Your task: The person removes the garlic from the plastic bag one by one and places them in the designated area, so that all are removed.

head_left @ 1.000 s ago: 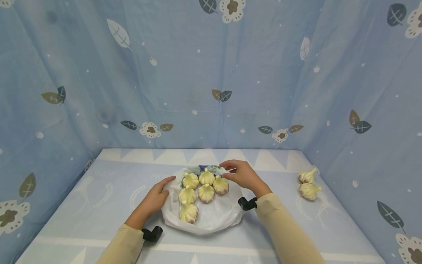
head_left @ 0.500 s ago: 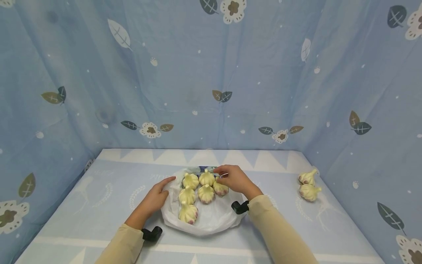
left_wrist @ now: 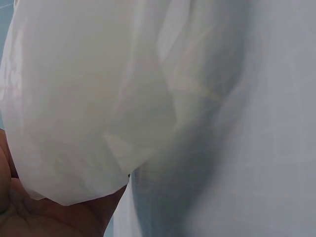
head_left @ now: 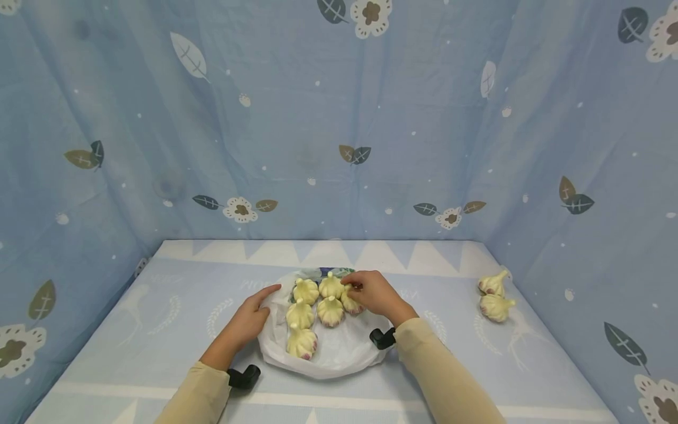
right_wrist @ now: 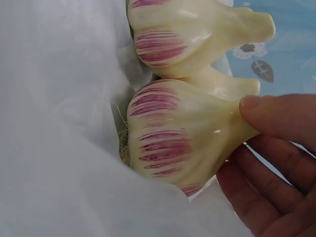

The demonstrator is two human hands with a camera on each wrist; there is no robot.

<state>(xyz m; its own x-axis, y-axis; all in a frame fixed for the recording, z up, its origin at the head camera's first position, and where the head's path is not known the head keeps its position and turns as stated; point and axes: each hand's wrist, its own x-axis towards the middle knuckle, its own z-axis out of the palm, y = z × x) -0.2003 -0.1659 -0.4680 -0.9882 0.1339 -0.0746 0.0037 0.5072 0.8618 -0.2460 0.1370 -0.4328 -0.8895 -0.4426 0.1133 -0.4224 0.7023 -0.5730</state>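
Several pale yellow garlic bulbs (head_left: 331, 312) with purple-streaked bases sit in a white plastic bag (head_left: 349, 352) at mid-table. My right hand (head_left: 377, 294) pinches the neck of the rightmost bulb between thumb and fingers. In the right wrist view this garlic bulb (right_wrist: 168, 136) lies on its side against the bag, its rootlets partly showing. My left hand (head_left: 245, 320) rests at the bag's left side, index finger extended along the rim and thumb apart from it. In the left wrist view the bag's wall (left_wrist: 84, 103) covers most of that hand.
Two more garlic bulbs (head_left: 496, 307) lie together near the right edge of the table. A patterned cloth (head_left: 159, 330) covers the tabletop. Blue curtains (head_left: 296, 118) with leaves and flowers enclose the back and both sides.
My right hand has moved left and slightly toward me, from beside the rightmost garlic bulb onto its neck. The left hand and the other bulbs have stayed in place.
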